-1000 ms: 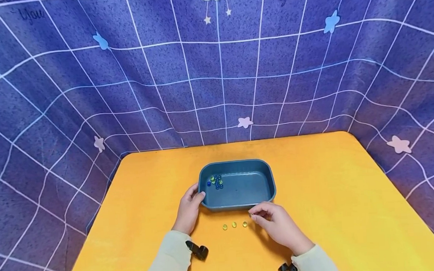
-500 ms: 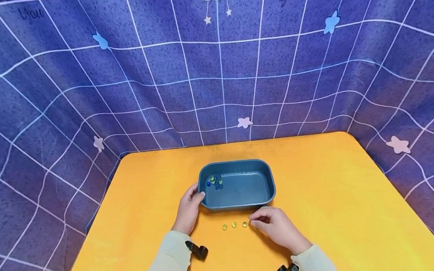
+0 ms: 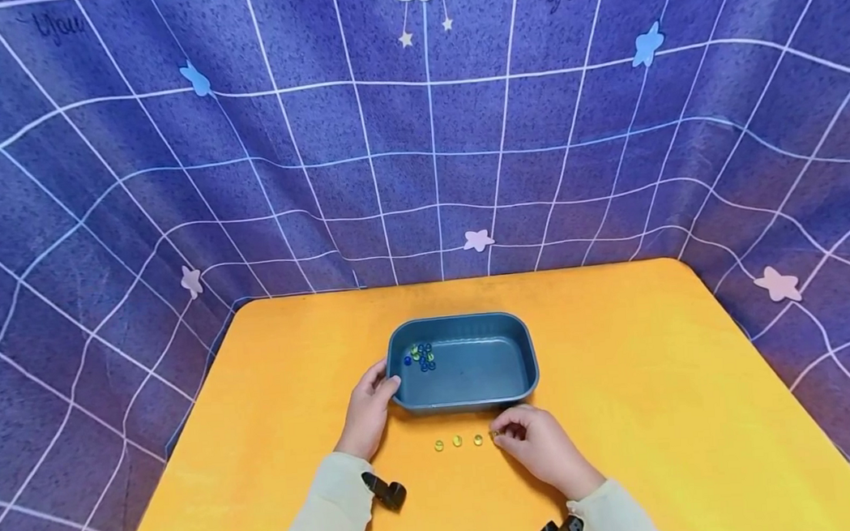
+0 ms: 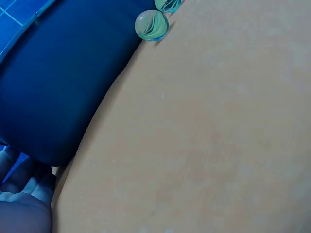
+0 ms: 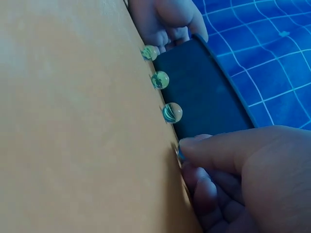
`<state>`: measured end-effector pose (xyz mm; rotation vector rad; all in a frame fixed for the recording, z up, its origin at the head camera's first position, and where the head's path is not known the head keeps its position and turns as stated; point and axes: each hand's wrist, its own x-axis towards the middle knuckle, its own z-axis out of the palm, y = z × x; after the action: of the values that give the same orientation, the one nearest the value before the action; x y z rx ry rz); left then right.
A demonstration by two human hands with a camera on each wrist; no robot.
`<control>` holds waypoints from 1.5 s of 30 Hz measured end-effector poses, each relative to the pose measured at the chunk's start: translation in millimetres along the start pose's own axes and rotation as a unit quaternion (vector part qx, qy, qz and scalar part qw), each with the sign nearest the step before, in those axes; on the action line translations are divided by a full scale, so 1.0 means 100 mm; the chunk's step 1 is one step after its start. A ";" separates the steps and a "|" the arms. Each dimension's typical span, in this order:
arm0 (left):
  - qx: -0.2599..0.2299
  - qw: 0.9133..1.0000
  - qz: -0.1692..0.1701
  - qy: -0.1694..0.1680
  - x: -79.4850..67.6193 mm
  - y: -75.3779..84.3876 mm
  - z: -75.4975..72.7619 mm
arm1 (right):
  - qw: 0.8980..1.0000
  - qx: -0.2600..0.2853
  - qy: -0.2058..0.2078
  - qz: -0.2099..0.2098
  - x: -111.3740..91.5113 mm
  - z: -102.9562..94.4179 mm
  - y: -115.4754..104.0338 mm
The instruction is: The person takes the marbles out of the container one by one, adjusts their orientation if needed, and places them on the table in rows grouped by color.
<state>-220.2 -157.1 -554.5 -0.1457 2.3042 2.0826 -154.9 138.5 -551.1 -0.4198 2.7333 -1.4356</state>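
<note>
A dark blue-grey rectangular bin (image 3: 475,368) stands on the yellow table. The left hand (image 3: 366,411) grips its left end, with the thumb over the rim. Several blue and yellow-green marbles lie in the bin's left part, among them a dark blue marble (image 3: 407,361). In front of the bin three yellowish marbles lie in a row: a left one (image 3: 439,446), a middle one (image 3: 458,440) and a right one (image 3: 478,439). At the row's right end the right hand (image 3: 546,449) pinches another marble (image 5: 180,152) at the tabletop, mostly hidden by thumb and fingers.
The yellow tabletop (image 3: 291,347) reaches out on both sides of the bin. A blue curtain (image 3: 434,175) with white grid lines and stars surrounds the table's back and sides. Black wrist cameras sit at both cuffs.
The right hand has come down slightly from near the bin's front edge, bringing its marble to the row's right end. The left hand stays on the bin.
</note>
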 end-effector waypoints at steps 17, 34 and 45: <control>-0.013 1.000 0.000 -0.001 0.00 0.00 0.00 | 1.000 0.003 0.005 0.000 -0.01 0.02 -0.01; -0.005 1.000 -0.001 0.004 0.00 -0.01 -0.01 | 0.998 0.042 0.039 0.003 -0.05 -0.05 -0.29; -0.012 1.000 0.010 -0.007 0.00 0.00 0.00 | 0.998 0.050 0.032 -0.028 -0.02 -0.12 -0.44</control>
<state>-219.9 -157.4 -554.4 -0.1096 2.2832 2.1150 -144.8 125.2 -509.0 -0.4582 2.7029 -1.6188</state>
